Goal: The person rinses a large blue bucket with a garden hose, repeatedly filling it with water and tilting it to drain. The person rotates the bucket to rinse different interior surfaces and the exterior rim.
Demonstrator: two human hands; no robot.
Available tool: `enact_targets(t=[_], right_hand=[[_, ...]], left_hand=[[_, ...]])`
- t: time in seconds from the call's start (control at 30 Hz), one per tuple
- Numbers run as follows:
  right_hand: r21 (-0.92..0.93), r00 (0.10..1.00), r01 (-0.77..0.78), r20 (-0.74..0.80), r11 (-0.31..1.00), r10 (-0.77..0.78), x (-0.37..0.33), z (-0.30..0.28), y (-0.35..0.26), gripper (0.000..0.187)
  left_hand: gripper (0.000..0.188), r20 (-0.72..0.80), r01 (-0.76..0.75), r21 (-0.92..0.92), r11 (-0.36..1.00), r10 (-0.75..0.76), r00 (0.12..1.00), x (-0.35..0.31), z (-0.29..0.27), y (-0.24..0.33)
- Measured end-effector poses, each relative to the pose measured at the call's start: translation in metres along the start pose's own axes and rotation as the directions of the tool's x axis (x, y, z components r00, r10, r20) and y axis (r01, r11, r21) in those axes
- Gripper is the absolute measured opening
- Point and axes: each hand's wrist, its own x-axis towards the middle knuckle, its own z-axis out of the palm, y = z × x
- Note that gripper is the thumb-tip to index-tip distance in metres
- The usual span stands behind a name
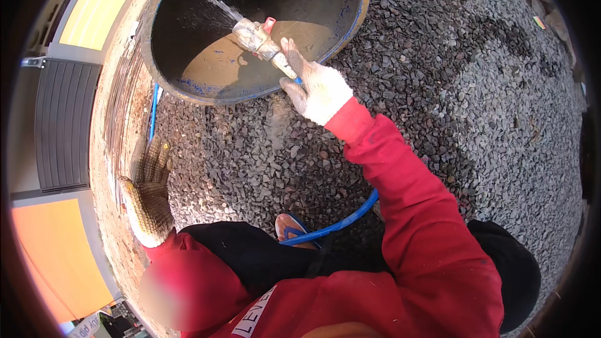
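Note:
My right hand, in a white work glove, is closed around the end of a blue hose fitted with a dirty white valve nozzle. A red lever sits on the valve. Water sprays from its tip toward the upper left, into a large round tub with a grey, blue-flecked rim. Some murky water or a sunlit patch shows on the tub's inside; I cannot tell which. Gloved in a dotted knit, my left hand is open at the left, fingers stretched, holding nothing.
Grey gravel covers the ground around the tub. The blue hose curves past my sandalled foot, and another blue length lies left of the tub. A dark ribbed panel and an orange surface stand at the left.

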Motion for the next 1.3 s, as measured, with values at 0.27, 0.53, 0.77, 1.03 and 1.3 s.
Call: enact_targets(t=[0.27,0.53,0.77,1.03,1.3], right_hand=[[0.048,0.909,-0.24,-0.34,0.97,0.242,0.002,-0.029,0.027,0.07],[0.196,0.787,-0.569,-0.15,0.799,0.598,0.0,-0.058,0.007,0.042],[0.265,0.833,-0.479,-0.164,0.837,0.529,0.01,-0.054,-0.017,0.062],[0.268,0.68,-0.73,0.189,0.629,0.708,0.058,-0.039,-0.016,0.027],[0.281,0.704,-0.7,0.117,0.657,0.7,0.054,-0.042,-0.018,0.019]], left_hand=[[0.055,0.86,-0.645,0.469,0.603,-0.146,0.489,-0.081,0.027,-0.017],[0.045,0.498,-0.23,0.697,0.679,-0.227,0.837,-0.112,0.027,-0.032],[0.045,0.466,-0.188,0.705,0.684,-0.247,0.85,-0.108,0.012,-0.029],[0.045,0.457,-0.194,0.723,0.663,-0.249,0.854,-0.116,0.015,-0.028],[0.045,0.449,-0.19,0.728,0.659,-0.249,0.858,-0.12,0.01,-0.028]])
